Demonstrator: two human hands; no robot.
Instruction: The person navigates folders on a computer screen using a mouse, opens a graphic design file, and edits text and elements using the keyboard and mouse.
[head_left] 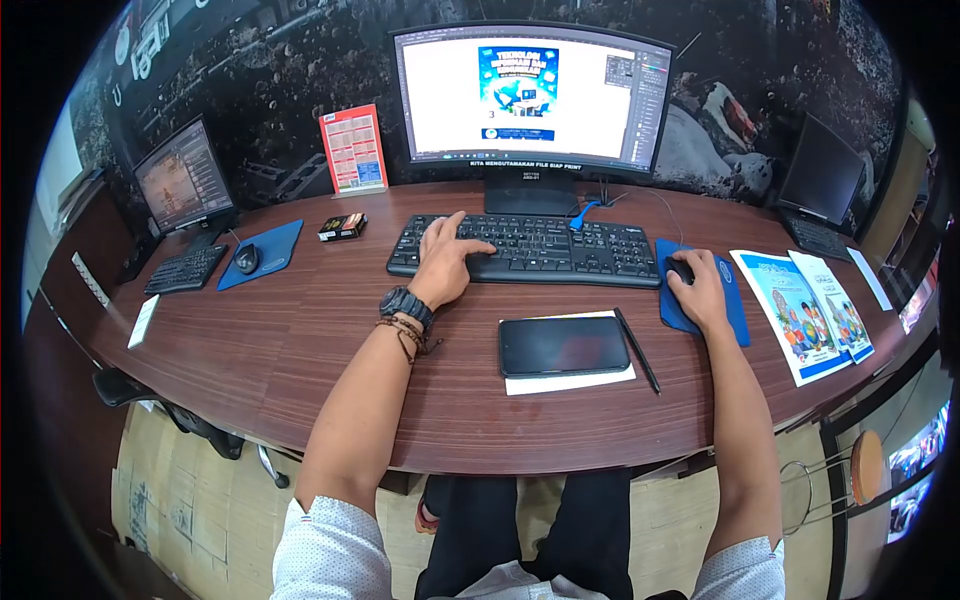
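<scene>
My left hand [445, 262] rests over the left end of a black keyboard [560, 245], thumb stretched toward the space bar and fingers spread on the keys. A dark watch [405, 305] and braided bracelets circle that wrist. Under my right hand [703, 290] is a black computer mouse [681, 270], gripped and partly hidden, on a blue mouse pad [735, 312]. Behind the keyboard, a curved monitor [610, 100] shows a blue poster in an editing window. Between my forearms lies a black smartphone [562, 346] on white paper [580, 382], with a dark stylus or pen [640, 355] beside it.
Left on the wooden desk [250, 350] are a red-framed calendar [354, 150], a small dark box [343, 227], another keyboard [186, 270] and a second mouse [246, 259]. Printed booklets [790, 315] lie at right, near another monitor [822, 175]. A stool [866, 468] stands beyond the desk.
</scene>
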